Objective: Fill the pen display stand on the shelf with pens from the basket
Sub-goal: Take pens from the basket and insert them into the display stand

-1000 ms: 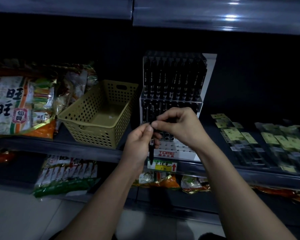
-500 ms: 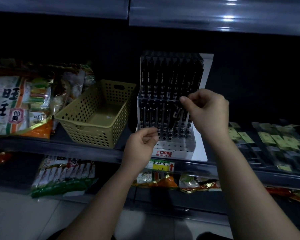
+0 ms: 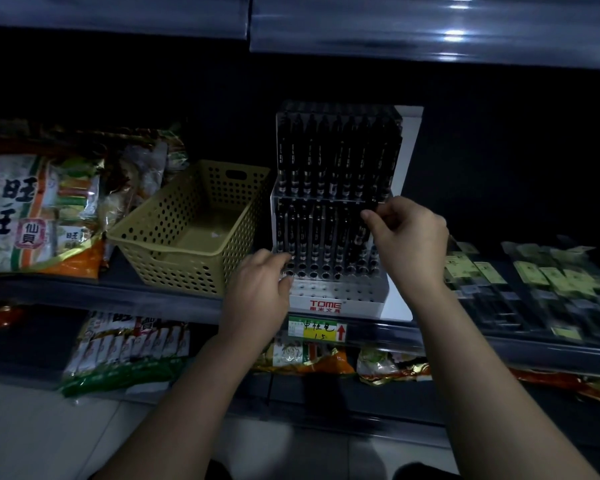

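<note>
A clear tiered pen display stand (image 3: 336,299) with a red TOME label stands on the dark shelf, its upper and middle rows packed with black pens. My right hand (image 3: 407,233) pinches the top of a black pen (image 3: 361,237) that leans in the right side of the middle row. My left hand (image 3: 257,289) rests against the stand's lower left corner, fingers curled, nothing visible in it. The yellow perforated basket (image 3: 160,251) sits just left of the stand and looks empty inside.
Snack bags (image 3: 32,213) crowd the shelf left of the basket. Packaged items with yellow-green cards (image 3: 534,278) lie to the right of the stand. A price tag (image 3: 317,329) hangs on the shelf edge, with more snack packs on the shelf below.
My right hand took the pen from my left hand, carried it up to the stand and lowered it into the middle row. My left hand moved up to the stand's corner.
</note>
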Demonstrator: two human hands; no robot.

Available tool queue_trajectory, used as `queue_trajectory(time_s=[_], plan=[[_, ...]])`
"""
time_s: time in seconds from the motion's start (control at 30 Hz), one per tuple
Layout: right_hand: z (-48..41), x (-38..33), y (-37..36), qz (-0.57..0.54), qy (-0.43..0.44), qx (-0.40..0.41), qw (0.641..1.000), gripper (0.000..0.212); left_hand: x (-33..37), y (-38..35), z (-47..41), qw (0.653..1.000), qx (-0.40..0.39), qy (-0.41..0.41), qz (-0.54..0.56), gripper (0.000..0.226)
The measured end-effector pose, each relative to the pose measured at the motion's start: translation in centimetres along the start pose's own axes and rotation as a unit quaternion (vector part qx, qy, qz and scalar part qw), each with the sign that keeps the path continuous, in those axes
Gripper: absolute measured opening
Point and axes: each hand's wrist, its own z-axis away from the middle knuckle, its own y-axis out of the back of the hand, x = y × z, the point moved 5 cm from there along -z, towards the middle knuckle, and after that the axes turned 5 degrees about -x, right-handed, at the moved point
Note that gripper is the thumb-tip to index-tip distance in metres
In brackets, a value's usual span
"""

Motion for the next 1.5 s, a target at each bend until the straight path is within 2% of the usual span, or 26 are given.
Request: queue_trajectory(time_s=[0.13, 0.3, 0.67, 0.8, 0.9, 1.03, 1.13, 1.3, 1.43, 1.5], plan=[[0.2, 0.6, -0.8, 0.027, -0.002, -0.028, 0.999, 0.021, -0.6, 1.2, -0.4, 0.995, 0.051, -0.028, -0.083, 0.032], [0.3, 1.2, -1.9, 0.066, -0.003, -0.057, 0.996, 0.019, -2.0, 2.6, -0.8, 0.982, 0.091, 0.008, -0.166, 0.035], [0.2, 1.7, -2.5, 0.122, -0.019, -0.097, 0.988, 0.027, -4.6, 2.9, -0.8, 0.973, 0.041, 0.109, -0.201, 0.048], [0.7, 0.5, -1.8, 0.117, -0.031, -0.021, 0.992, 0.044, -5.1, 3.3, -0.5, 0.973, 0.024, 0.106, -0.205, 0.047], [0.9, -1.8, -2.5, 0.033, -0.015, -0.040, 0.999, 0.043, -5.2, 4.0, -0.2, 0.977, 0.024, 0.089, -0.192, 0.034], [2.4, -5.3, -6.7, -0.065, -0.016, -0.230, 0.971, 0.043, -5.5, 5.1, 0.5, 0.987, 0.031, 0.064, -0.142, 0.023], [3.4, -7.1, -10.3, -0.117, -0.040, -0.295, 0.948, 0.042, -6.0, 5.9, 1.1, 0.995, 0.028, 0.049, -0.080, 0.023], [3.8, -8.7, -15.0, -0.106, -0.077, -0.327, 0.936, 0.054, -7.9, 6.2, 1.6, 0.994, -0.067, 0.087, 0.004, 0.028], [3.5, -10.1, -15.6, -0.129, -0.047, -0.297, 0.945, 0.035, -9.9, 6.1, 1.9, 0.962, -0.185, 0.151, 0.134, 0.036], [3.6, -10.5, -15.5, -0.134, -0.023, -0.292, 0.947, 0.020, -10.7, 6.2, 1.7, 0.949, -0.215, 0.180, 0.146, 0.038]])
